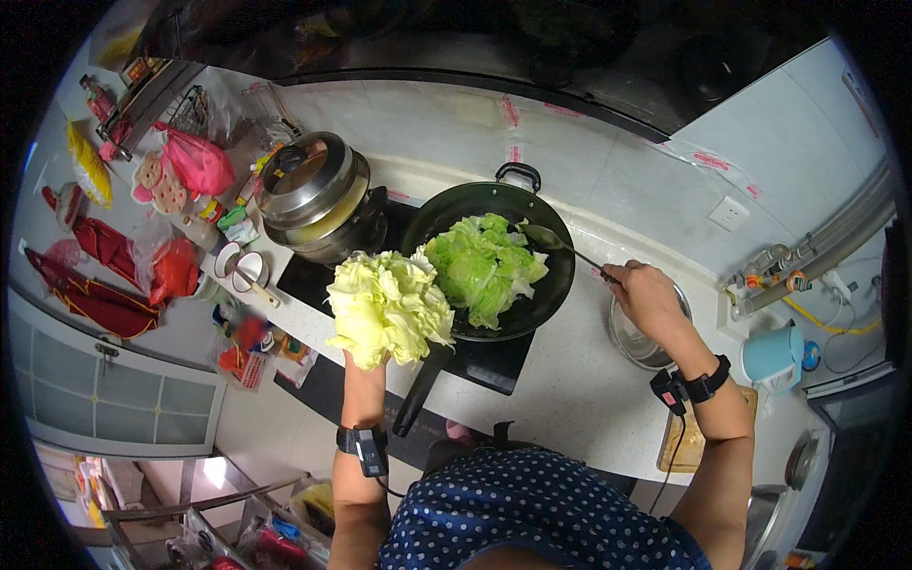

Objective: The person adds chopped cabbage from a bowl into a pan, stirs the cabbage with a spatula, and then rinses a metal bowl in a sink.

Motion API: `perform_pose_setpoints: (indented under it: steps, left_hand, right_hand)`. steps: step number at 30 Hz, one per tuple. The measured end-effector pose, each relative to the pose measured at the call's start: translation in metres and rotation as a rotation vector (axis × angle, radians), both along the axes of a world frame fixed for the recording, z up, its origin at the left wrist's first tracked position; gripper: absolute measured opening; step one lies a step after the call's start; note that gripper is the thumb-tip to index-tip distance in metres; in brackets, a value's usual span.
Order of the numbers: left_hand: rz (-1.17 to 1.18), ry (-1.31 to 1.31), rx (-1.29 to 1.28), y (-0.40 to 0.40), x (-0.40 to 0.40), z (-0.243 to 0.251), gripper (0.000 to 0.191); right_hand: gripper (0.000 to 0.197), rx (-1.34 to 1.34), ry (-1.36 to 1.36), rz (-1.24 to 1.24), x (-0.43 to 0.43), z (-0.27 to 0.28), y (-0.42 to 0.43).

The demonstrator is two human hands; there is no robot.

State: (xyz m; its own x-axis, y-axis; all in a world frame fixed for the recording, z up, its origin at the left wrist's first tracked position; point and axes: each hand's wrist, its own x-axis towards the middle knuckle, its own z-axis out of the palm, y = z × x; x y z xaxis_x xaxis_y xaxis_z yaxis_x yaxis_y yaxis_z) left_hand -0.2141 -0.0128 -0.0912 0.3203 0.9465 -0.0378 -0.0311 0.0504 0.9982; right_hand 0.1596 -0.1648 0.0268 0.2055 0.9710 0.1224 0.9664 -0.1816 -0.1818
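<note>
A large bunch of pale yellow-green cabbage leaves (388,306) rests on my left hand (367,358), whose fingers are mostly hidden beneath it. It is just left of a dark wok (559,303) on the black cooktop (491,363). Chopped green leaves (488,271) lie inside the wok. My right hand (643,292) grips the handle of a metal cooking spatula or ladle (545,236), its head over the right side of the wok, by the leaves. The wok's long black handle (420,392) points toward me.
A lidded steel pot (313,192) stands left of the wok. Two small bowls (249,271), one with a spoon, sit near the counter's left end. A metal bowl (627,342) is under my right forearm, with a cutting board (687,445) and blue kettle (771,356) farther right.
</note>
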Motion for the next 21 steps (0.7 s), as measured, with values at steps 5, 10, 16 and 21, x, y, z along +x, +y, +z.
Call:
perform_pose_setpoints:
  steps: [5, 10, 16, 21]
  left_hand:
    - [0.005, 0.184, 0.069, -0.010, -0.010, -0.004, 0.050]
    - [0.015, 0.293, 0.098, -0.020, -0.019, -0.005, 0.055]
    - [0.016, 0.215, 0.103, -0.016, -0.015, -0.001, 0.055]
    - [0.031, -0.026, 0.024, 0.011, 0.000, 0.006, 0.053]
  right_hand:
    - [0.024, -0.134, 0.011, 0.083, -0.019, -0.014, -0.012]
    - [0.024, 0.006, 0.008, 0.080, -0.002, -0.010, 0.007]
    - [0.025, 0.178, -0.114, 0.035, 0.021, -0.055, 0.044]
    - [0.030, 0.001, 0.004, 0.074, 0.014, -0.053, 0.041]
